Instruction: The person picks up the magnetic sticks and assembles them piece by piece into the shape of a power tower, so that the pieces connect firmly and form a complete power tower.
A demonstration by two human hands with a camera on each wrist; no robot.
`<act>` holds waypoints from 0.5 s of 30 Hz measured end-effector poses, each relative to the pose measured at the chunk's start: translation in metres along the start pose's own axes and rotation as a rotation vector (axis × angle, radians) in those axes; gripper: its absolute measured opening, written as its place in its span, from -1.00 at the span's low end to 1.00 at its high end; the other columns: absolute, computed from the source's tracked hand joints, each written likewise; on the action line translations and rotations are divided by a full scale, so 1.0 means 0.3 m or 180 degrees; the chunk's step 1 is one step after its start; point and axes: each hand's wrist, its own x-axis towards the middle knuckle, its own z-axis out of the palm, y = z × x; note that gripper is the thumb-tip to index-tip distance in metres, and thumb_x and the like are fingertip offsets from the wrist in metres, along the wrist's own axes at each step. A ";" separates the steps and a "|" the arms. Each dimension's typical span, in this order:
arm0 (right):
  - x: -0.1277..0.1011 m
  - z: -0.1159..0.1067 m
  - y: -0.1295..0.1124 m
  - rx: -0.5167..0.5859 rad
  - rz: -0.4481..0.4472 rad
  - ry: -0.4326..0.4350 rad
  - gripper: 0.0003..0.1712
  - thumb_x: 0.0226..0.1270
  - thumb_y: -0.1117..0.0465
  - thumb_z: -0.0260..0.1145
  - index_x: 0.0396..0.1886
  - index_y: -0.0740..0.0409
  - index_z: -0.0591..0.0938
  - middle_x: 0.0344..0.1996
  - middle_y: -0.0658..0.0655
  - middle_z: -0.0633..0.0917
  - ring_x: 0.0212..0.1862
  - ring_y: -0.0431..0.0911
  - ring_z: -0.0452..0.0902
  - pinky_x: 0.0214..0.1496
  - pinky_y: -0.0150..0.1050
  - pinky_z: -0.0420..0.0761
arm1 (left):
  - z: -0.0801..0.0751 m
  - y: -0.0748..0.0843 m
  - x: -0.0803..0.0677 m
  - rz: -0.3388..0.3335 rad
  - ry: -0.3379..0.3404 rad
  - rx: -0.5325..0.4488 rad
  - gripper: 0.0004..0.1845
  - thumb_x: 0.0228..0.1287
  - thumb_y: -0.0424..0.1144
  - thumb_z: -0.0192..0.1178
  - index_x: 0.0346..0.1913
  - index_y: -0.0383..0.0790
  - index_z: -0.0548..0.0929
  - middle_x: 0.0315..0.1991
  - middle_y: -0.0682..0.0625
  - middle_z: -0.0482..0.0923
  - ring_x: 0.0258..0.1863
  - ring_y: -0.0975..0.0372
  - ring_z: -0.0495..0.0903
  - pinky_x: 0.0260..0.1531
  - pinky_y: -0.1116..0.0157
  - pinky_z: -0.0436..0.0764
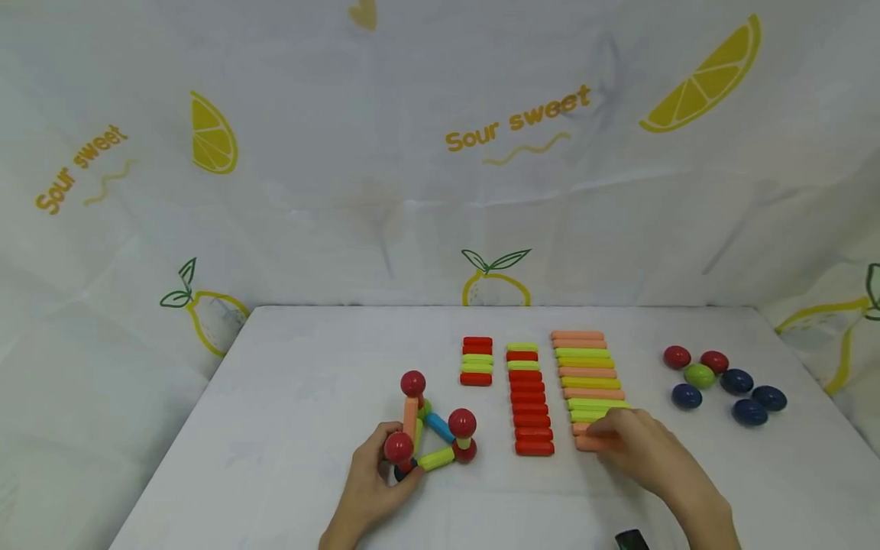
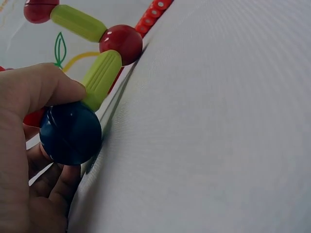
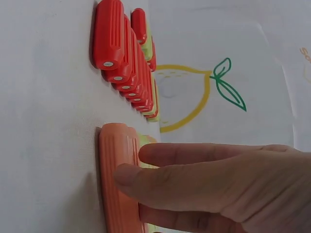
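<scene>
A small frame of magnetic sticks and balls (image 1: 433, 428) stands at the front left of the white table (image 1: 302, 382). It has three red balls, plus orange, blue and green sticks. My left hand (image 1: 376, 477) grips its near corner. There the thumb (image 2: 43, 82) and fingers hold a dark blue ball (image 2: 70, 132), which is joined to a green stick (image 2: 101, 77). My right hand (image 1: 608, 435) lies at the near end of the right-hand row of sticks. It pinches the nearest orange stick (image 3: 116, 184), which still lies flat on the table.
Three rows of sticks lie mid-table: a short red and green row (image 1: 477, 360), a mostly red row (image 1: 529, 409), and an orange and green row (image 1: 587, 370). Several loose red, green and dark blue balls (image 1: 722, 382) sit at the right. A lemon-print cloth (image 1: 440, 153) hangs behind.
</scene>
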 end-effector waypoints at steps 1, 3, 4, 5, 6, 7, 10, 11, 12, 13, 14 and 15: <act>0.002 0.003 0.000 -0.0020 0.0016 -0.0003 -0.69 0.15 0.17 0.57 -0.13 0.22 0.82 -0.20 0.15 0.83 -0.16 -0.05 0.66 0.04 0.10 0.72 | 0.000 0.000 -0.001 -0.0007 0.0012 -0.0019 -0.44 -0.05 -0.37 0.54 0.05 -0.02 0.58 -0.20 0.15 0.69 -0.28 0.43 0.56 -0.21 0.44 0.67; 0.005 0.012 -0.001 -0.0069 0.0044 -0.0001 -0.69 0.14 0.16 0.57 -0.14 0.22 0.82 -0.20 0.14 0.83 -0.18 -0.06 0.65 0.02 0.10 0.71 | 0.000 0.000 -0.002 0.0009 0.0045 -0.0055 -0.44 -0.03 -0.38 0.55 0.06 -0.04 0.56 -0.18 0.14 0.70 -0.29 0.42 0.58 -0.21 0.43 0.68; 0.006 0.017 -0.003 -0.0097 0.0057 -0.0001 -0.69 0.13 0.16 0.58 -0.15 0.21 0.82 -0.22 0.12 0.82 -0.19 -0.07 0.64 0.01 0.10 0.71 | 0.000 0.000 -0.002 0.0009 0.0067 -0.0061 -0.43 -0.03 -0.37 0.55 0.07 -0.04 0.56 -0.17 0.14 0.70 -0.28 0.42 0.59 -0.21 0.43 0.69; 0.007 0.023 -0.004 -0.0121 0.0063 -0.0006 -0.70 0.12 0.17 0.58 -0.16 0.20 0.83 -0.24 0.10 0.82 -0.22 -0.08 0.62 -0.01 0.10 0.71 | 0.000 0.000 -0.002 0.0013 0.0098 -0.0064 -0.43 -0.02 -0.36 0.56 0.07 -0.05 0.55 -0.16 0.15 0.71 -0.27 0.42 0.60 -0.20 0.42 0.69; 0.007 0.028 -0.006 -0.0133 0.0071 -0.0014 -0.72 0.11 0.18 0.59 -0.17 0.19 0.83 -0.26 0.08 0.81 -0.24 -0.10 0.59 -0.02 0.09 0.71 | 0.001 0.001 -0.002 0.0033 0.0132 -0.0064 -0.43 -0.01 -0.35 0.56 0.07 -0.05 0.55 -0.14 0.15 0.71 -0.26 0.42 0.61 -0.19 0.41 0.70; 0.007 0.034 -0.008 -0.0136 0.0072 -0.0008 -0.74 0.11 0.19 0.59 -0.18 0.18 0.83 -0.28 0.06 0.80 -0.26 -0.11 0.58 -0.04 0.08 0.71 | 0.001 0.000 -0.002 0.0050 0.0172 -0.0062 -0.44 -0.01 -0.34 0.57 0.06 -0.05 0.55 -0.14 0.15 0.72 -0.26 0.42 0.62 -0.19 0.40 0.70; 0.003 0.044 -0.017 -0.0158 0.0080 0.0005 -0.80 0.12 0.23 0.58 -0.22 0.13 0.83 -0.31 0.03 0.79 -0.30 -0.12 0.53 -0.07 0.05 0.70 | 0.002 -0.001 -0.002 0.0140 0.0325 -0.0027 -0.50 0.00 -0.31 0.58 0.00 -0.02 0.58 -0.15 0.17 0.72 -0.25 0.42 0.60 -0.22 0.39 0.68; 0.001 0.044 -0.021 -0.0164 0.0068 0.0023 -0.79 0.13 0.23 0.58 -0.21 0.13 0.83 -0.30 0.03 0.80 -0.31 -0.12 0.52 -0.08 0.03 0.70 | 0.002 -0.003 -0.003 0.0202 0.0369 -0.0040 -0.52 0.00 -0.32 0.58 -0.02 -0.02 0.60 -0.17 0.17 0.73 -0.26 0.41 0.60 -0.23 0.39 0.67; -0.002 0.043 -0.026 -0.0171 0.0042 0.0044 -0.78 0.14 0.21 0.57 -0.20 0.14 0.83 -0.31 0.03 0.80 -0.32 -0.12 0.51 -0.10 0.02 0.70 | 0.002 -0.005 -0.003 0.0276 0.0404 -0.0058 -0.55 0.00 -0.34 0.57 -0.05 -0.02 0.61 -0.20 0.15 0.73 -0.28 0.40 0.59 -0.24 0.39 0.66; -0.007 0.039 -0.034 -0.0162 0.0018 0.0062 -0.77 0.14 0.20 0.58 -0.19 0.14 0.83 -0.33 0.02 0.79 -0.33 -0.13 0.51 -0.11 0.00 0.70 | 0.002 -0.007 -0.004 0.0358 0.0437 -0.0070 -0.57 0.00 -0.36 0.57 -0.07 -0.02 0.63 -0.23 0.14 0.72 -0.30 0.39 0.58 -0.26 0.40 0.64; -0.014 0.034 -0.045 -0.0131 -0.0012 0.0071 -0.76 0.14 0.18 0.58 -0.18 0.13 0.83 -0.35 0.01 0.79 -0.33 -0.14 0.51 -0.12 -0.03 0.70 | 0.002 -0.009 -0.004 0.0450 0.0463 -0.0082 -0.59 0.01 -0.38 0.56 -0.09 -0.02 0.64 -0.26 0.13 0.72 -0.32 0.37 0.56 -0.29 0.40 0.62; -0.023 0.027 -0.061 -0.0081 -0.0045 0.0072 -0.75 0.15 0.15 0.57 -0.17 0.10 0.83 -0.37 -0.02 0.78 -0.33 -0.15 0.50 -0.14 -0.08 0.69 | 0.001 -0.011 -0.004 0.0556 0.0488 -0.0094 -0.60 0.01 -0.40 0.55 -0.11 -0.04 0.65 -0.30 0.11 0.71 -0.35 0.35 0.55 -0.31 0.40 0.61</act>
